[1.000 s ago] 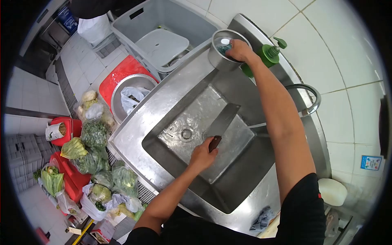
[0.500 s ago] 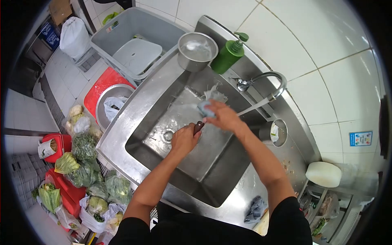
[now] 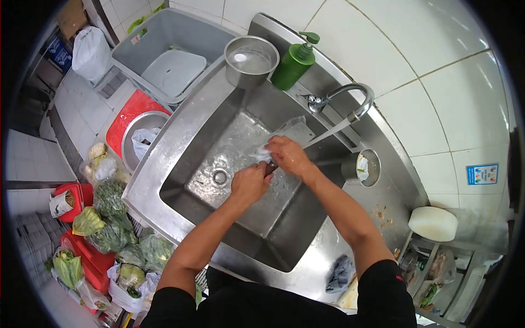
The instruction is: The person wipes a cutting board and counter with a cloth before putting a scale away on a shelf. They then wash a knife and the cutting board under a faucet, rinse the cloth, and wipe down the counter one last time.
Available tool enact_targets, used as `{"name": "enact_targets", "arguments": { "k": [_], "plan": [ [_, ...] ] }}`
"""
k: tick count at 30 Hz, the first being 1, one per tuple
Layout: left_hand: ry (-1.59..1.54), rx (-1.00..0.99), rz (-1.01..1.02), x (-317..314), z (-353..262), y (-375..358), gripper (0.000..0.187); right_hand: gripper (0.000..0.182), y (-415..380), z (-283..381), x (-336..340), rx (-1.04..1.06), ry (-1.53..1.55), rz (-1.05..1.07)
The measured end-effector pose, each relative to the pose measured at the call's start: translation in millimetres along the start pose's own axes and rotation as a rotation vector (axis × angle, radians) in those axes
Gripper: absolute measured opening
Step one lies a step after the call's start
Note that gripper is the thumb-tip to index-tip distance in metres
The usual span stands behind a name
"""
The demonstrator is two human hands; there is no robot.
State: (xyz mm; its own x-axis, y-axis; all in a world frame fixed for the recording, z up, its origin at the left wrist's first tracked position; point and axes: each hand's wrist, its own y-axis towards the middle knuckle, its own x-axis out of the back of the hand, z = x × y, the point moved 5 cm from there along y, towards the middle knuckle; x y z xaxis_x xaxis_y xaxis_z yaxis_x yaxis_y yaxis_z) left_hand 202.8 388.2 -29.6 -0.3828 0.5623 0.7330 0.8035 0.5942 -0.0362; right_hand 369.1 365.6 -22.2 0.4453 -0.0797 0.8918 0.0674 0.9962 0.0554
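Over the steel sink point(image 3: 262, 218), my left hand point(image 3: 250, 184) is closed round the dark handle point(image 3: 270, 169) of a tool, probably a cleaver. A flat pale metal blade point(image 3: 301, 132) with a small hole shows beyond my right hand; where it meets the handle is hidden. My right hand point(image 3: 289, 157) is bent round a wet, pale bluish pad point(image 3: 261, 154) just above the handle, close to my left fingertips. Water pours from the curved faucet point(image 3: 362, 101) onto the blade area.
A steel bowl point(image 3: 251, 64) and green pump bottle point(image 3: 294, 65) stand on the back rim. A steel cup point(image 3: 368, 169) is right of the sink, with a dark cloth point(image 3: 341, 273) nearer. A grey tub point(image 3: 128, 57) and bagged vegetables point(image 3: 109, 229) are left.
My right hand has moved slightly down and closer to my left hand with the pad. More of the blade shows. The whole view has shifted a little.
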Motion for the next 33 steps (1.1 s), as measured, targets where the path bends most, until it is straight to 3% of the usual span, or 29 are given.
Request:
{"name": "enact_targets", "arguments": {
  "k": [2, 4, 5, 7, 8, 10, 11, 13, 14, 16, 18, 19, 23, 25, 26, 28, 29, 30, 31, 33],
  "plan": [
    [0.023, 0.012, 0.041, 4.1, 1.9, -4.1, 0.03, 0.025, -4.5, -3.7, 5.6, 0.06, 0.027, -0.047],
    [0.047, 0.038, 0.08, 4.8, 8.1, -7.7, 0.03, 0.022, -12.1, -49.6, 16.9, -0.328, -0.112, -0.241],
    [0.085, 0.039, 0.057, 5.1, 11.2, -4.6, 0.03, 0.022, -15.1, -41.4, 11.0, -0.326, -0.112, -0.24],
    [0.117, 0.042, 0.028, 4.8, 16.4, -3.2, 0.029, 0.021, -22.2, -4.9, -8.4, -0.032, 0.067, -0.096],
    [0.127, 0.051, 0.039, 3.4, 20.3, -7.6, 0.03, 0.021, -27.8, -18.6, -9.4, -0.04, 0.066, -0.096],
    [0.147, 0.051, 0.055, 1.1, 23.4, -13.1, 0.031, 0.021, -46.0, -82.2, -10.4, -0.495, -0.191, -0.134],
    [0.15, 0.078, 0.021, 3.3, 26.4, -16.0, 0.031, 0.021, -45.9, -85.0, -6.4, -0.492, -0.187, -0.135],
    [0.149, 0.118, -0.016, 3.6, 31.3, -15.7, 0.032, 0.024, -70.3, -113.1, -7.5, -1.108, 0.59, -0.502],
    [0.137, 0.128, -0.053, 2.9, 28.9, -10.5, 0.033, 0.034, -74.0, -129.4, -51.7, -0.904, 1.115, -0.559],
    [0.12, 0.123, -0.089, -3.2, 13.5, -2.1, 0.035, 0.044, -48.5, -30.9, -70.2, -1.055, 1.545, -0.604],
    [0.063, 0.14, -0.096, -9.5, -3.2, 0.8, 0.033, 0.056, -36.6, -11.2, -94.2, -1.154, 1.184, -0.714],
    [0.066, 0.134, -0.09, -9.6, -6.4, -1.7, 0.033, 0.056, -36.1, -15.6, -90.3, -1.157, 1.187, -0.721],
    [-0.036, 0.16, -0.075, -1.6, -15.2, -27.3, 0.034, 0.061, -17.9, -56.4, -42.2, -1.192, 0.454, -0.787],
    [-0.072, 0.193, -0.062, -4.1, -11.2, -41.5, 0.034, 0.058, 2.9, -81.1, -21.5, -0.975, 0.614, -0.566],
    [-0.1, 0.165, -0.111, -5.7, -2.0, -46.2, 0.035, 0.058, 8.9, -86.3, -8.3, -0.978, 0.616, -0.567],
    [-0.133, 0.137, -0.16, -13.1, 23.8, -47.9, 0.036, 0.051, 23.7, -83.2, 29.6, -0.856, 0.238, -0.508],
    [-0.348, 0.129, -0.176, -19.3, 43.5, -45.0, 0.031, 0.051, 22.0, -81.0, 44.2, -0.857, 0.235, -0.508],
    [-0.562, 0.122, -0.191, -15.5, 54.2, -42.4, 0.027, 0.046, 27.3, -72.5, 57.3, -0.634, 0.189, -0.465],
    [-0.565, 0.123, -0.192, -10.7, 64.4, -41.2, 0.027, 0.041, 33.0, -59.1, 65.0, -0.41, 0.143, -0.419],
    [-0.989, 0.408, 0.17, -10.1, 71.5, -39.3, 0.023, 0.036, 27.3, -49.9, 56.4, -0.337, 0.123, -0.438]
  ]
}}
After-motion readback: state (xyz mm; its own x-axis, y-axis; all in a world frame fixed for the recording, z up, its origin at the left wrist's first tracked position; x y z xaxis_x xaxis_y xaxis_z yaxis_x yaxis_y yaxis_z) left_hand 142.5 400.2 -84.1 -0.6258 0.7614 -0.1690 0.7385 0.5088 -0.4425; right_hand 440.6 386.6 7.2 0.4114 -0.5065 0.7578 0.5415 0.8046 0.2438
